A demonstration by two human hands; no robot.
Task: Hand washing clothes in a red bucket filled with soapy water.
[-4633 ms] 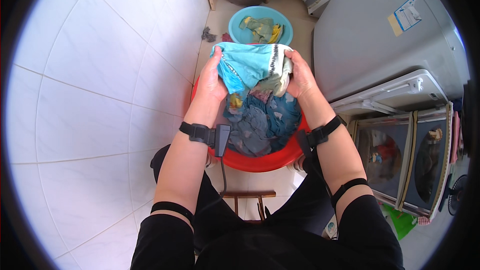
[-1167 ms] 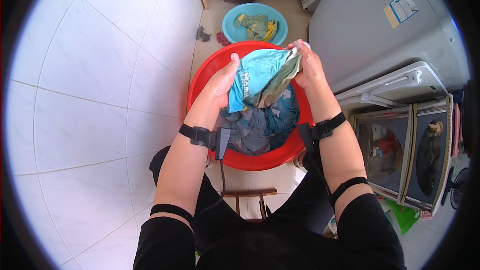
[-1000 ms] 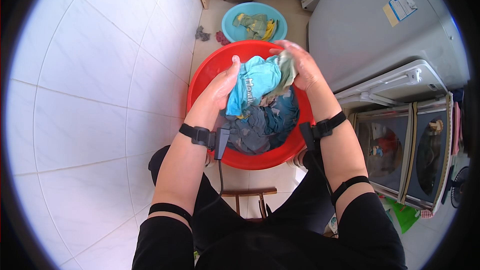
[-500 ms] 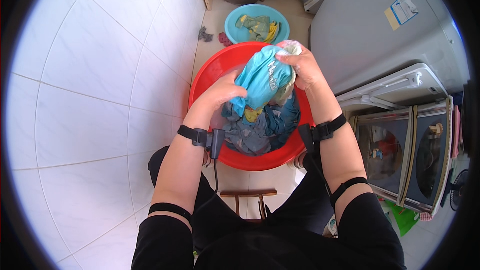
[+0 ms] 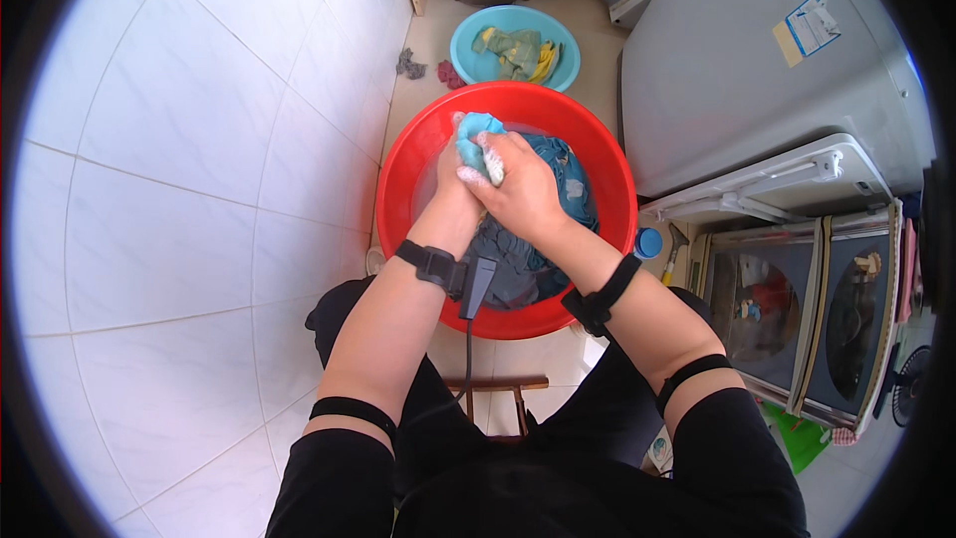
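Note:
A turquoise garment [image 5: 478, 128] is bunched into a small wad between my two hands, above the red tub [image 5: 398, 154]. My left hand [image 5: 450, 176] is closed around it from the left; most of its fingers are hidden behind the cloth and the other hand. Over the near side, my right hand [image 5: 523, 184] presses its curled fingers onto the wad, with white suds on the fingertips. Below them, wet dark blue and grey clothes [image 5: 513, 264] lie heaped in the tub, in cloudy water.
Beyond the tub stands a light blue basin [image 5: 463, 50] with green and yellow clothes. A grey cloth [image 5: 409, 65] and a dark red cloth [image 5: 450, 75] lie on the floor. Tiled wall [image 5: 164, 229] borders the left; a washing machine [image 5: 797, 289], blue-lidded container [image 5: 647, 242] and hammer-like tool [image 5: 674, 249] are right.
The turquoise garment was spread out between my hands and is now crumpled small. My right hand has moved left and nearer, meeting my left hand over the tub's left part.

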